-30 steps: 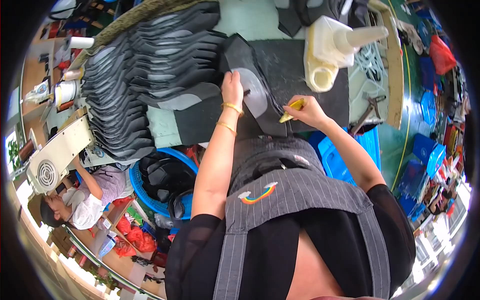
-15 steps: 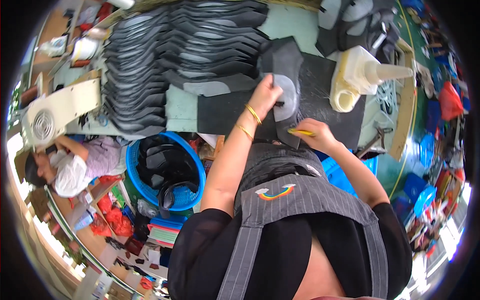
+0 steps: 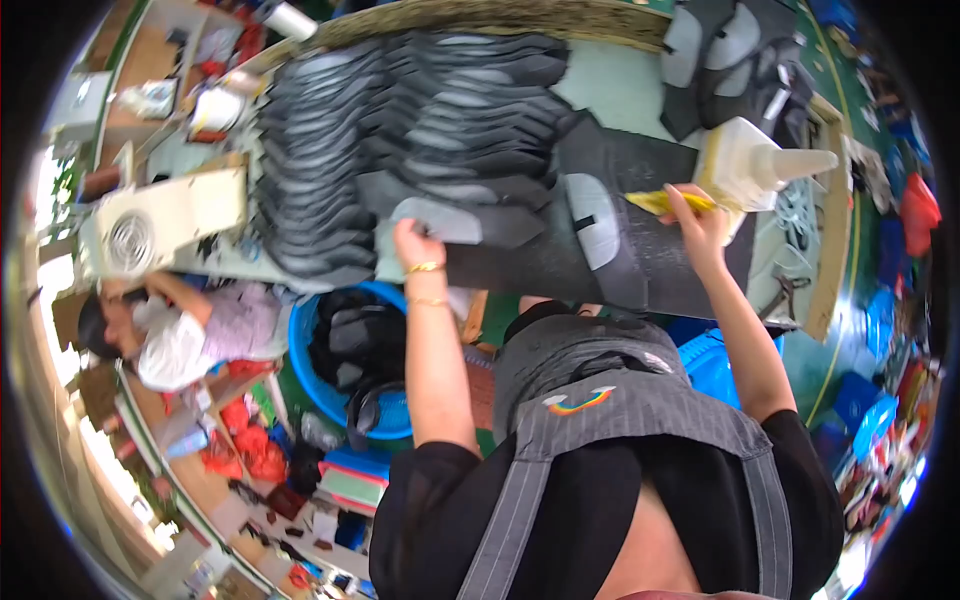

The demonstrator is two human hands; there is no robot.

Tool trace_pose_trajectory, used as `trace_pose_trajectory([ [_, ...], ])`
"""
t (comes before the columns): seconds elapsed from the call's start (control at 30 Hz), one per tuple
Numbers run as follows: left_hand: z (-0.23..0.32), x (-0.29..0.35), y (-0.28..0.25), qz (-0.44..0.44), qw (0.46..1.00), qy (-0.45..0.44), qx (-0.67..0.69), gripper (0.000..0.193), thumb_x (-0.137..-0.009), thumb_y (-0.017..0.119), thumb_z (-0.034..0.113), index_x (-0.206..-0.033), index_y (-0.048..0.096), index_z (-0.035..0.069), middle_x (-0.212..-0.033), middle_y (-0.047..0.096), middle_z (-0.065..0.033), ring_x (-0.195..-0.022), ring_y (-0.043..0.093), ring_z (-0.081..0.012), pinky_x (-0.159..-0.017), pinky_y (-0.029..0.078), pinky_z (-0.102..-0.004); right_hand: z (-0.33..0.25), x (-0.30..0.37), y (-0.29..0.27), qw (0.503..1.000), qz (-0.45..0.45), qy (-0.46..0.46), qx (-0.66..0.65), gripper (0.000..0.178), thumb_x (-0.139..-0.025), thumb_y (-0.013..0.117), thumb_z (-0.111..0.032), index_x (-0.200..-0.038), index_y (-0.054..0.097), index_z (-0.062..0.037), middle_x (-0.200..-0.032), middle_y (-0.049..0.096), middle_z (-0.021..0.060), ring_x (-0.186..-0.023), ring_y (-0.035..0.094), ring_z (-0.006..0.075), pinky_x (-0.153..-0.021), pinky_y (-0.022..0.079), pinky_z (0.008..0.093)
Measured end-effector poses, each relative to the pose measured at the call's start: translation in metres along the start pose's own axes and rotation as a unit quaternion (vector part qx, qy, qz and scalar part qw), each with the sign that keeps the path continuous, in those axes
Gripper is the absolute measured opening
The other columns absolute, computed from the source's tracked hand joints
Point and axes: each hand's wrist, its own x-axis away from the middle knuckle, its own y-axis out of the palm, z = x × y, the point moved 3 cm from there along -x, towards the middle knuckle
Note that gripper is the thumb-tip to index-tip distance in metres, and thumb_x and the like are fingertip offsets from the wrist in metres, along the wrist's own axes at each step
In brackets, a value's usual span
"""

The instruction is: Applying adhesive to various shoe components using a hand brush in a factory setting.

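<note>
My left hand (image 3: pixel 412 246) is closed on the near edge of a black cut piece with a grey patch (image 3: pixel 452 222), the front one of the middle row. In my right hand (image 3: pixel 698 225) is a thin yellow spreader (image 3: pixel 655 202), held above the black mat beside the translucent squeeze bottle (image 3: pixel 738 165). Its tip points left toward another black piece with a grey patch (image 3: pixel 598 235), which lies on the black mat (image 3: pixel 675 262) between my hands. A small dark notch shows in that patch. No hand touches this piece.
Rows of overlapping black pieces (image 3: pixel 315 160) cover the table's left. More pieces (image 3: pixel 735 50) lie at the far right, and a wooden rim (image 3: pixel 825 290) edges the table. A blue basket (image 3: pixel 300 350) of black pieces stands below left. Another person (image 3: pixel 190 325) sits at the left.
My left hand has let go of the piece on the mat and moved left to the middle row. My right hand has risen with the yellow spreader, toward the bottle. The whole view has shifted.
</note>
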Motion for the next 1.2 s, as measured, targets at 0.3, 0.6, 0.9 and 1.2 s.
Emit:
trace_pose_trajectory([
  [0.3,-0.094,0.217,0.138,-0.271,0.747,0.317,-0.518,0.039,-0.082,0.062,0.018,-0.111,0.047,-0.005,-0.106,0.052,-0.0225,-0.101,0.05,-0.037,-0.09,0.039,-0.0426,0.05,-0.092,0.044,0.992,0.007,-0.116,0.057,0.011,-0.078,0.068,-0.009,-0.079,0.063,0.0006,-0.074,0.062,0.0071,-0.067,0.058,0.0098,-0.062,0.048,0.0237],
  [0.6,-0.172,0.155,0.133,-0.207,0.874,-0.001,-0.44,0.043,-0.067,0.077,0.01,-0.099,0.053,-0.004,-0.09,0.061,-0.0137,-0.076,0.059,-0.0213,-0.07,0.048,-0.0318,0.063,-0.056,0.011,0.986,-0.132,0.095,-0.02,0.02,-0.079,0.068,-0.019,-0.078,0.063,0.0008,-0.067,0.062,0.0056,-0.059,0.057,0.0097,-0.053,0.045,0.0244],
  [0.9,-0.12,0.217,0.158,-0.385,0.846,-0.058,-0.364,0.047,-0.075,0.066,-0.004,-0.117,0.045,0.0,-0.106,0.056,-0.0083,-0.098,0.055,-0.0176,-0.087,0.044,-0.0311,0.037,0.038,-0.131,0.982,0.182,0.053,0.0,0.018,-0.085,0.064,-0.015,-0.088,0.062,0.0018,-0.074,0.063,0.0037,-0.065,0.059,0.0084,-0.057,0.046,0.0208],
  [1.2,-0.146,0.147,0.149,-0.332,0.882,-0.185,-0.278,0.028,-0.082,0.065,0.005,-0.106,0.05,-0.001,-0.098,0.06,-0.0078,-0.088,0.058,-0.0158,-0.08,0.046,-0.0275,0.036,0.01,-0.106,0.979,0.088,0.181,-0.044,0.026,-0.081,0.066,-0.023,-0.085,0.065,0.003,-0.07,0.064,0.0056,-0.058,0.059,0.0109,-0.046,0.046,0.0219],
])
